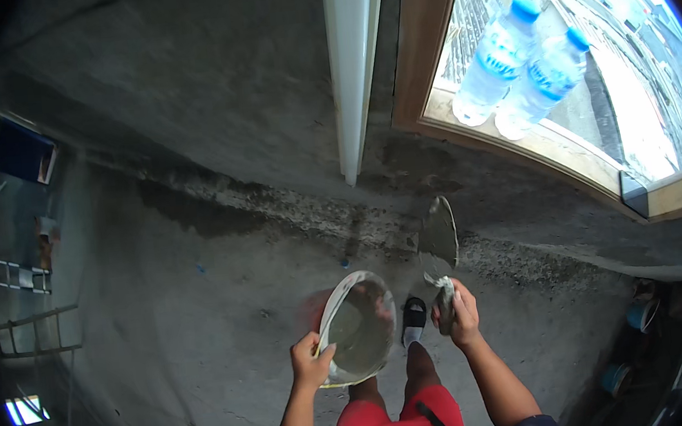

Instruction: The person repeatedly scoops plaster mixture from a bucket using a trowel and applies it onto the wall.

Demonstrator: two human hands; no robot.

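My left hand (312, 362) is closed on the rim of a round bucket (331, 308), its thumb hooked over the inside edge. Grey residue coats the bucket's inner wall, and a grey layer of what looks like mortar shows at the bottom. In my right hand (463, 313) is the handle of a trowel, fingers wrapped round it. The trowel's blade (438, 235) points away from me, smeared with the same grey stuff. Bucket and trowel are apart, the trowel to the right.
A wood-framed window (507, 144) at the upper right has two water bottles (492, 59) on its sill. A pale vertical pole (353, 56) stands by the wall. Ladder-like frames (39, 332) are at the far left. Several buckets (643, 314) sit at the lower right.
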